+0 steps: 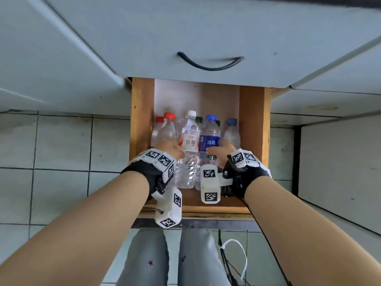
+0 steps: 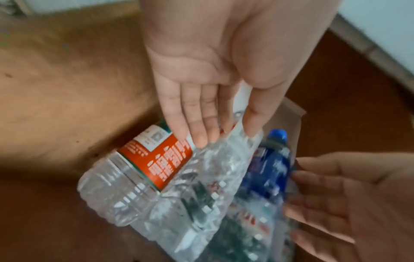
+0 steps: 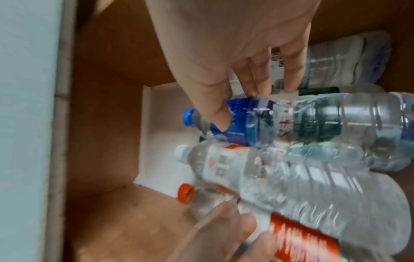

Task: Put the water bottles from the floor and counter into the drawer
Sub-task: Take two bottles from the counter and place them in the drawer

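The wooden drawer (image 1: 142, 120) stands pulled out, with several water bottles lying in it, caps pointing away from me. My left hand (image 1: 167, 149) (image 2: 208, 124) lies with straight fingers on the white-capped bottle (image 1: 189, 141) (image 3: 224, 163), beside the red-capped bottle (image 1: 167, 131) (image 2: 156, 159). My right hand (image 1: 218, 150) (image 3: 235, 70) rests on the blue-labelled bottle (image 1: 209, 139) (image 2: 271, 168); its thumb lies on the label and its fingers reach past the far side, fairly straight. Another blue-capped bottle (image 1: 232, 131) lies at the right wall.
Above the open drawer is a grey drawer front with a black curved handle (image 1: 210, 62). Grey cabinet fronts flank it on both sides. Tiled floor (image 1: 61, 141) lies on the left. My legs (image 1: 175, 261) and loose cables (image 1: 233, 254) are below the drawer's near edge.
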